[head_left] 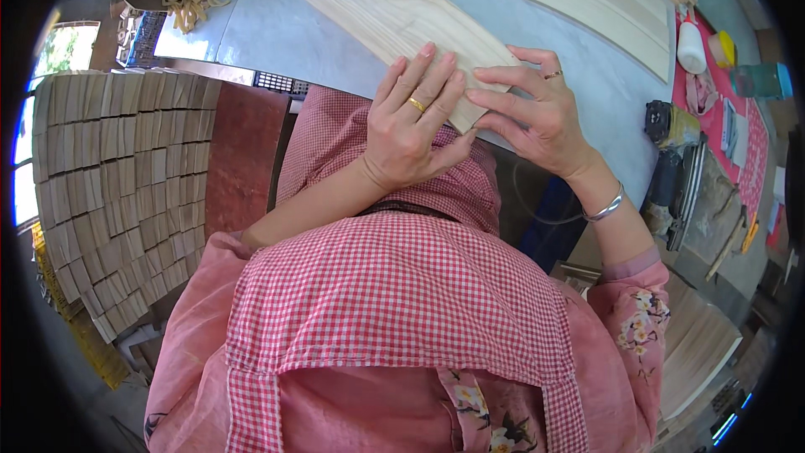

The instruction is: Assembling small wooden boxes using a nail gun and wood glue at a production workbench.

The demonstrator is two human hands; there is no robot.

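At twelve o'clock I have the pale wooden board (398, 13), slanting over the near edge of the counter (293, 42). My right hand (537, 113) pinches its near end; my left hand (408, 127) rests straight fingers on top, grip unclear. Stacked wooden blocks (126, 172) stand at nine.

before you, a board (411, 21) juts over the near edge of the table (281, 25); planks (595, 8) lie behind it, stacked blocks (126, 193) to your left, a bottle (691, 48) right.

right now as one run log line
left hand: fingers on wooden board | right hand: holding its near end | board: slanted over blue-grey tabletop
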